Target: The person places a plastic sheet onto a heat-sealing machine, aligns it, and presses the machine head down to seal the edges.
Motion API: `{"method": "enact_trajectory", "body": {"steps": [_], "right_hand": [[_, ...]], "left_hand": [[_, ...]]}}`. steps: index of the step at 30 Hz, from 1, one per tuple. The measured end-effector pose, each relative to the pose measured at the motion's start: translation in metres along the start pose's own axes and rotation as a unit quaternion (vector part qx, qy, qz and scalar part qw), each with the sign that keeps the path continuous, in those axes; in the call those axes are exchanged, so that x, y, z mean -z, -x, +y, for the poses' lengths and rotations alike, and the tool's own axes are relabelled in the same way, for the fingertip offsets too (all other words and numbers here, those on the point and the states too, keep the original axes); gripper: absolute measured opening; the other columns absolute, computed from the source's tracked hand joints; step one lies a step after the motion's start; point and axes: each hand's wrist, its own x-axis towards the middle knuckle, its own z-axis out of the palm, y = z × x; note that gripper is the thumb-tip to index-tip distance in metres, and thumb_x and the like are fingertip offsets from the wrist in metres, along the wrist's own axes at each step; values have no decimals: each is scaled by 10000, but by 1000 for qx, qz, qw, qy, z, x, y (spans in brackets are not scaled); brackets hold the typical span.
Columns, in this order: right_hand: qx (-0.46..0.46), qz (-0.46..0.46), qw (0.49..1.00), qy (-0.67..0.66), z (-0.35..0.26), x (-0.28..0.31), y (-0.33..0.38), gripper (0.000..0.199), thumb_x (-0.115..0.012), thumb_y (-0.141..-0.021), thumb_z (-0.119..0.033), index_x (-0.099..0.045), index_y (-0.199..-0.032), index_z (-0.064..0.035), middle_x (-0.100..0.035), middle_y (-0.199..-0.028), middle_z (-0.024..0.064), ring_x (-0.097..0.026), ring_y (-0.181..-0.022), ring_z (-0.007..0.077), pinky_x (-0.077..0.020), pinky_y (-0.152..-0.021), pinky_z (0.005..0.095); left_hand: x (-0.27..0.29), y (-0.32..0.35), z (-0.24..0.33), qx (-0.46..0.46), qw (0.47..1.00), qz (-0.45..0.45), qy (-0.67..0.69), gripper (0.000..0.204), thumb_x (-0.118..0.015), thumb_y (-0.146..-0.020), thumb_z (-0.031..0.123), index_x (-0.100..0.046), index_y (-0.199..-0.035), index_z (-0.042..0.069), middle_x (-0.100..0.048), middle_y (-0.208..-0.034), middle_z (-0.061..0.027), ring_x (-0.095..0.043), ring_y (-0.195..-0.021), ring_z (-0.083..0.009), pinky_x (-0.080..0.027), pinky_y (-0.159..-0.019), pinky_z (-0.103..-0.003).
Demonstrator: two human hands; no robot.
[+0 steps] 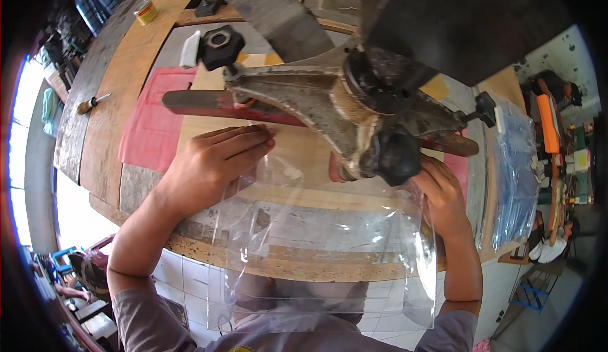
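A clear plastic sheet (405, 251) hangs over the near edge of the worktable and down in front of my body. At its far left corner, my left hand (218, 168) is closed, thumb and fingers together on the plastic. My right hand (443, 197) grips the right side of the sheet, its fingertips partly hidden behind a black knob (396, 156). Just beyond both hands stands a metal press head (297, 86) with spreading arms. Below it runs a long reddish bar (209, 102). A pale wooden board (297, 194) lies under the bar.
A red sheet (152, 124) lies left of the press, and stacked clear plastic sheets (514, 175) lie at the right. On the table's left are a small tool (92, 104) and a yellow tin (145, 12). Another black knob (221, 45) stands at the far left.
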Motion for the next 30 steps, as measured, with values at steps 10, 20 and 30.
{"method": "enact_trajectory", "body": {"steps": [10, 20, 30], "right_hand": [[-5, 2, 1000, -6, -1, -2, -1, 325, -610, -856, 60, -719, -1162, 34, -724, -1312, 149, -696, -1225, 326, -575, -986, 442], [-9, 6, 1000, -12, -2, -2, -3, 315, -635, -842, 54, -722, -1144, 35, -733, -1286, 151, -706, -1202, 330, -579, -976, 440], [-10, 5, 1000, -1, 0, -2, -2, 317, -652, -832, 26, -727, -1140, 23, -735, -1272, 144, -714, -1168, 332, -584, -967, 437]], "left_hand": [[-4, 4, -1, 5, 1000, 14, 12, 458, -733, -766, -11, -744, -1224, -4, -737, -1273, -155, -719, -1166, -323, -596, -1008, -426], [-3, 3, -2, -2, 1000, 14, 5, 434, -723, -784, -12, -748, -1218, -1, -742, -1263, -145, -728, -1151, -315, -606, -991, -418], [-4, 4, -2, -6, 1000, 11, 2, 475, -736, -750, 4, -737, -1225, 2, -732, -1270, -146, -720, -1155, -321, -606, -983, -415]]}}
